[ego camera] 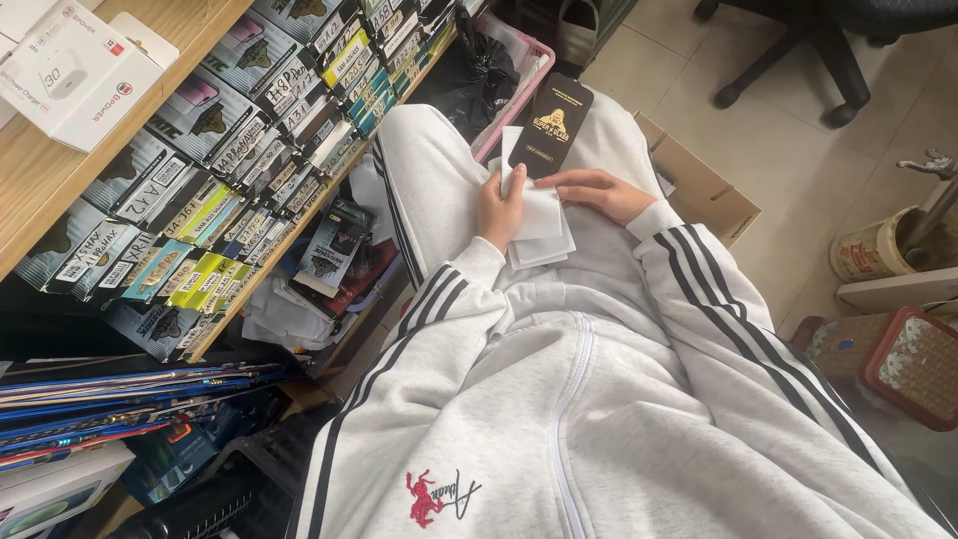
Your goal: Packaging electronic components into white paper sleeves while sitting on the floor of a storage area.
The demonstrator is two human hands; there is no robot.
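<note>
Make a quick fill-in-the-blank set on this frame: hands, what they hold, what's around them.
1. The left hand and right hand hold a stack of ____ sleeves on the person's lap.
2. Resting above that stack is a flat packet coloured ____ with gold print.
3. The shelf of upright packets stands on the person's ____ side.
4. The cardboard box sits on the ____, beside the person's right leg.

Missing words: white; black; left; floor
</note>
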